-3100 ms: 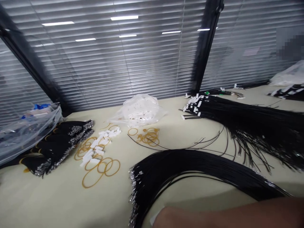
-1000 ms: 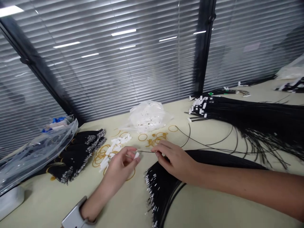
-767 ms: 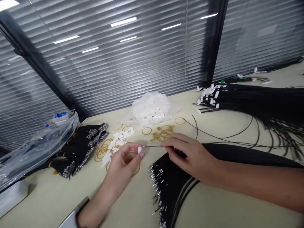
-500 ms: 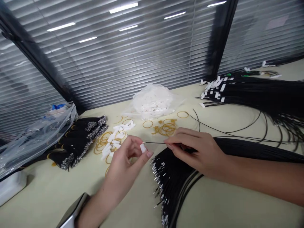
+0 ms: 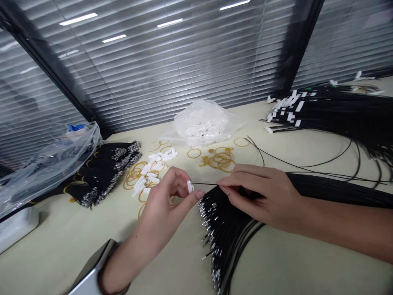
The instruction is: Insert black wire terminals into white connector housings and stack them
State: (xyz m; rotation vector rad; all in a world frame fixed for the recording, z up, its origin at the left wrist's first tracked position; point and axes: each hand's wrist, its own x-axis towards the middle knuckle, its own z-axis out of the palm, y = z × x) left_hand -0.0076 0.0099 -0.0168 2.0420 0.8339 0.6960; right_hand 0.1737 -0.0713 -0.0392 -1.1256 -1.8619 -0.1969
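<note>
Between the thumb and fingers of my left hand is a small white connector. My right hand pinches a thin black wire, whose far end reaches the connector; whether it sits inside cannot be made out. Under and beside my right hand fans a bundle of black wires with silvery metal tips. Loose white connectors lie left of my left hand, mixed with yellow rubber bands.
A clear plastic bag of white pieces stands at the back. Black wires with white connectors lie at back right. Banded wire bundles and a plastic sheet are at left, near a white box. More rubber bands lie mid-table.
The wire end has come up to the white connector, which is now turned more upright in my left fingers. The view has shifted slightly.
</note>
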